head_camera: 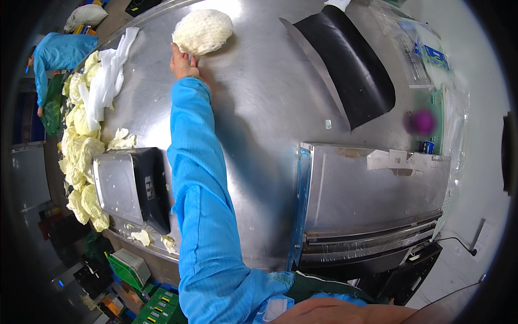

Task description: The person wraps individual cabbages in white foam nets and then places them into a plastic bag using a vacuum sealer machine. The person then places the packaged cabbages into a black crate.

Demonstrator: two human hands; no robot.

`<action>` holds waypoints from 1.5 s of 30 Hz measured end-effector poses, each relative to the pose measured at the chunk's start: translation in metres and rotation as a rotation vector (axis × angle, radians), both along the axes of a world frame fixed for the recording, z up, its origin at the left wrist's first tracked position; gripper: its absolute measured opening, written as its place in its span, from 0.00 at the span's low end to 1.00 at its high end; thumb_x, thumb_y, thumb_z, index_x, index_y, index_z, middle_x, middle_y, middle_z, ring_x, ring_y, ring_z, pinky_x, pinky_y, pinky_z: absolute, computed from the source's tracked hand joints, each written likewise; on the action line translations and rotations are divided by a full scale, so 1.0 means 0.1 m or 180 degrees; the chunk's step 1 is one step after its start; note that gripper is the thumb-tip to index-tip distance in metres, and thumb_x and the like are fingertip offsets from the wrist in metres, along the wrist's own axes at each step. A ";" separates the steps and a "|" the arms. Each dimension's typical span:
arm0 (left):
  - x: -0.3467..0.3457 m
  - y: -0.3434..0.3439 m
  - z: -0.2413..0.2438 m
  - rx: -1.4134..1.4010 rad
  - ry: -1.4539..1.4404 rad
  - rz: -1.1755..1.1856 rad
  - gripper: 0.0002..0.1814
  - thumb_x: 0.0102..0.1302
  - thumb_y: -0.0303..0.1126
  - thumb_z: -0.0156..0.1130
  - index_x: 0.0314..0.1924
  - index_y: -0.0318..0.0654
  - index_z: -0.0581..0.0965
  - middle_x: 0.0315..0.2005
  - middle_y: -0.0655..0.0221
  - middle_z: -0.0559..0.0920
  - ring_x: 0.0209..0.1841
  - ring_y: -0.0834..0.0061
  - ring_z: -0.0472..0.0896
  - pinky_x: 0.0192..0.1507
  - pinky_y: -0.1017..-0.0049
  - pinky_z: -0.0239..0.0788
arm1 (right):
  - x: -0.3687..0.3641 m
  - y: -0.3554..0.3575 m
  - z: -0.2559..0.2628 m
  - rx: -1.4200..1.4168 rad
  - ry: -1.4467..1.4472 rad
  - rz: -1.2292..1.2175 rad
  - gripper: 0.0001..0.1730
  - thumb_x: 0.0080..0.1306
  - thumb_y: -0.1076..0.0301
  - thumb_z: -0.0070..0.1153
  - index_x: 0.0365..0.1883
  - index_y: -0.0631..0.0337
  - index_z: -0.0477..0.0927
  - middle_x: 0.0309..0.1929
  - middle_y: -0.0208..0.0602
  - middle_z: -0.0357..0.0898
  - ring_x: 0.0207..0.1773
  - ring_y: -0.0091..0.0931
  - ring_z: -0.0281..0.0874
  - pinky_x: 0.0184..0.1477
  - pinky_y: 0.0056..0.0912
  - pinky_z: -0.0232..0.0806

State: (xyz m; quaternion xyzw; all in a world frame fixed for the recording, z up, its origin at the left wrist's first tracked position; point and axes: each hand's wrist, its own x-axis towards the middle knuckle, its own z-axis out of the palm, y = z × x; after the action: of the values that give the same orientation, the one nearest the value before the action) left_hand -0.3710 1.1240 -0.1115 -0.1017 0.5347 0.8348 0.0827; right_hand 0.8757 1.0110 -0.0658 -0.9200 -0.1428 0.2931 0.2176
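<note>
My left hand (184, 62), in a blue sleeve, reaches far out over the steel table (259, 101). Its fingers grip the near left edge of a pale, rounded vegetable in a white foam net (203, 32), probably a cabbage. The net hides most of its surface. Out of view is my right hand. Along the table's left side lie several pale cabbages (83, 150), with white foam net sleeves (107, 77) spread over some of them. Loose leaves (122, 139) are scattered nearby.
A weighing scale (131, 188) stands left of my arm, and a steel film-wrapping machine (372, 186) stands right. A curved black sheet (344, 65) lies beyond it, near a blurred purple object (423, 121). Another person in blue (60, 52) bends beyond the left edge. Green crates (162, 308) sit below.
</note>
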 end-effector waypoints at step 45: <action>2.39 -0.04 0.72 0.2674 -0.0525 -0.2661 0.39 0.54 0.39 0.68 0.64 0.43 0.61 0.58 0.65 0.70 0.61 0.63 0.65 0.61 0.61 0.58 | -2.93 1.76 1.17 0.2831 0.1363 0.1300 0.36 0.68 0.44 0.44 0.67 0.60 0.60 0.63 0.42 0.62 0.60 0.29 0.61 0.63 0.39 0.50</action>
State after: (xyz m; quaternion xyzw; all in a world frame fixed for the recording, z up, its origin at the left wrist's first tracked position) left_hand -0.1317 1.1202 -0.0398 0.0943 0.1453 0.8608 0.4786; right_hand 0.5822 1.1866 0.0511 -0.6120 -0.3817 0.4219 0.5493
